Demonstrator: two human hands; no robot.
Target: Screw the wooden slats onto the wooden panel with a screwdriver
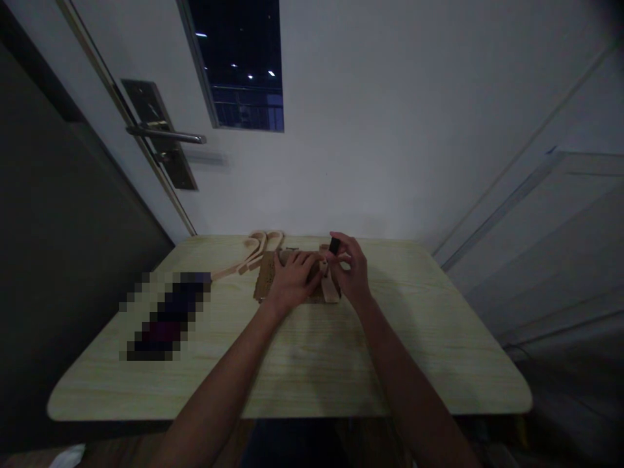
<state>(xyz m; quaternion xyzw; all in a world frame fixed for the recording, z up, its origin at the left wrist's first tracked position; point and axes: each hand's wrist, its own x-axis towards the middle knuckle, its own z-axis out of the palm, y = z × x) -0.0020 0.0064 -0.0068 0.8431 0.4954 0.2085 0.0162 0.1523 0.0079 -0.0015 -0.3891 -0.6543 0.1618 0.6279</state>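
- The left hand (294,278) lies palm-down on a brown sheet (266,279) at the far middle of the table (312,364); its fingers are a little bent and press on the sheet rather than grip anything
- The right hand (351,272) is just beside it, and their fingertips seem to meet; its thumb and fingers are pinched on a small black object (334,245), held upright over the sheet's far right corner
- A pale strip (331,291) runs from below the right hand's fingers towards the sheet's near edge; it is too dim to tell whether the hand touches it
- Curved pale pieces (263,244) lie just left of the sheet, at its far side
- A blurred-out patch (166,315) sits well apart on the table's left
- Behind the table are a door handle (166,135) and a dark window (238,65)
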